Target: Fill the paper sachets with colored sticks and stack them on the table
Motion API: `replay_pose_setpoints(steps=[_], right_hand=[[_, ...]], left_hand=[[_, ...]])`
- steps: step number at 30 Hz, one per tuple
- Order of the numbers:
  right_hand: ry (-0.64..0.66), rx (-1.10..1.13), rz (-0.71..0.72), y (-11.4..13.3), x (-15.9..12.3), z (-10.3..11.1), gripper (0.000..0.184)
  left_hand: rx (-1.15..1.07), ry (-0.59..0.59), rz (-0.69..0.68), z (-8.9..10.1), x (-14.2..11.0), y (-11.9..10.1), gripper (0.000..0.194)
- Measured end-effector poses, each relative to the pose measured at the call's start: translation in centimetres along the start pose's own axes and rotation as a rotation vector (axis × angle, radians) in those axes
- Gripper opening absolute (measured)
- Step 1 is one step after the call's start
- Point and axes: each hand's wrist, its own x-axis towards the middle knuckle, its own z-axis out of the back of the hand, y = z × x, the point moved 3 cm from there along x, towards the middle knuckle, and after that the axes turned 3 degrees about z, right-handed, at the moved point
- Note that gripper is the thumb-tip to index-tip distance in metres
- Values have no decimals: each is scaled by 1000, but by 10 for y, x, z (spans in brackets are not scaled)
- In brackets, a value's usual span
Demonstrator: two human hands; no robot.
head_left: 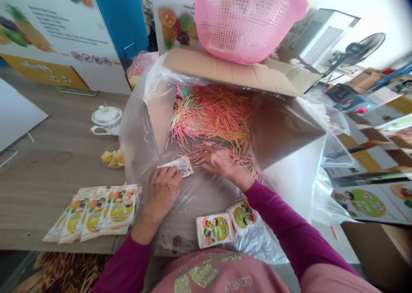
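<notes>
My left hand [166, 185] has its fingers over a small white printed packet [183, 165], gripping it against the plastic sheet. To its right, my right hand [219, 161] is bent down among thin coloured sticks [214, 117], with its fingers closed around a few of them. Pink, orange, yellow and green sticks lie heaped inside an opened cardboard box [225, 72] lined with clear plastic. Two printed packets [215, 229] with fruit and a cartoon face lie below my right forearm. More such packets [96, 211] are fanned out left of my left wrist.
A pink basket [247, 22] stands behind the box flap. On the left of the wooden table [64, 155] are a lidded china pot [107, 119] and a small bowl of yellow pieces [113, 156]. Cartons [370, 203] and a fan [363, 50] are at the right.
</notes>
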Motion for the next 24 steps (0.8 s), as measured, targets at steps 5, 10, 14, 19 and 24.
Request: replay_pose_setpoints(steps=[5,10,14,19,24], right_hand=[[5,-2,0,17,-1,-5,39],[-87,-54,-166,3,29,-3,42],[-56,-53,-227,-5,37,1,45],[-65,18,-279,-13,18,4,70],[-24,63,-376,-29,12,-8,84]], left_hand=[[-19,-44,-17,-6,0,5,28],[11,-84,-67,-6,0,6,27],[-27,-101,-58,-5,0,7,26],[-22,-68,-70,-3,1,6,25],[-6,-55,-58,0,2,4,25]])
